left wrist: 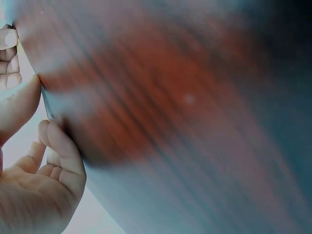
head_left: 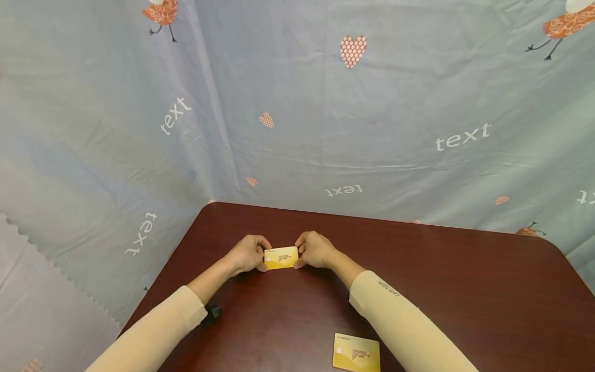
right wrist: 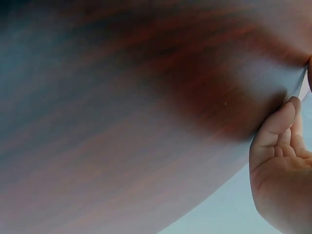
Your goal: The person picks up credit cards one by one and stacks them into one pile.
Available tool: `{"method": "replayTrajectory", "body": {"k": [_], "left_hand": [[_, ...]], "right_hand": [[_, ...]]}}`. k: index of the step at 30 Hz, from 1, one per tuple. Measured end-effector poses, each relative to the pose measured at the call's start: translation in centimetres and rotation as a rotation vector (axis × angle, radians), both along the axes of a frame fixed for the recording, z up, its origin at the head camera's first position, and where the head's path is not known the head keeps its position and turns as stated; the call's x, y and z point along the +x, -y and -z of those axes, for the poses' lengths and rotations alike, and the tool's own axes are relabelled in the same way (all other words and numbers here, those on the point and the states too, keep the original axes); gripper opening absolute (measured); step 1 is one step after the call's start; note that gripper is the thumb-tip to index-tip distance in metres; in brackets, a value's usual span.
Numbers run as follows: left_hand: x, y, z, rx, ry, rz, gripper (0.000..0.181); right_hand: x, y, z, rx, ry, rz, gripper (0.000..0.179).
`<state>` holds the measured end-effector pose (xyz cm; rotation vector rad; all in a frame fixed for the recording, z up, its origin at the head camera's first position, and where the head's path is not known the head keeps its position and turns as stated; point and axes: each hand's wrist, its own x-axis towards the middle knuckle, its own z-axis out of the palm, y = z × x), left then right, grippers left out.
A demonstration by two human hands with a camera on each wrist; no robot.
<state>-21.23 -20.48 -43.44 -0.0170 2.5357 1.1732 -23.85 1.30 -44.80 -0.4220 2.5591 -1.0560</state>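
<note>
A small yellow card with a brown design is held between both hands near the far left of the table. My left hand pinches its left end between thumb and fingers, and my right hand pinches the right end the same way. In the left wrist view, the left hand appears at the left edge, with the card seen nearly edge-on. The right wrist view shows the right hand with only a thin sliver of card. A second yellow card lies face up near the table's front, beside the right sleeve.
The dark reddish-brown table has rounded far corners. Behind it and along its left side hangs a grey-blue curtain printed with hearts, birds and lettering. A small black object shows beside the left sleeve cuff.
</note>
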Motion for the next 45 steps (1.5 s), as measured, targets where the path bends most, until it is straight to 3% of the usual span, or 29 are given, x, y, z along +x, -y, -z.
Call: {"method": "replayTrajectory", "body": {"k": [12, 18, 26, 34, 45], "left_hand": [[0.4, 0.1, 0.1, 0.044, -0.040, 0.006, 0.055], [0.6, 0.2, 0.5, 0.090, -0.068, -0.012, 0.046], [1.3, -0.3, 0.6, 0.174, -0.078, -0.037, 0.026], [1.7, -0.8, 0.0, 0.234, -0.084, -0.033, 0.030], [2.0, -1.5, -0.5, 0.260, -0.082, -0.020, 0.031]], "right_hand": [[0.6, 0.0, 0.0, 0.010, -0.074, -0.019, 0.048], [0.8, 0.2, -0.2, 0.015, -0.077, -0.010, 0.032], [1.1, -0.3, -0.2, -0.106, 0.002, 0.047, 0.014], [1.4, -1.1, -0.8, -0.210, 0.045, 0.061, 0.013], [2.1, -2.5, -1.4, -0.261, 0.088, 0.074, 0.013]]}}
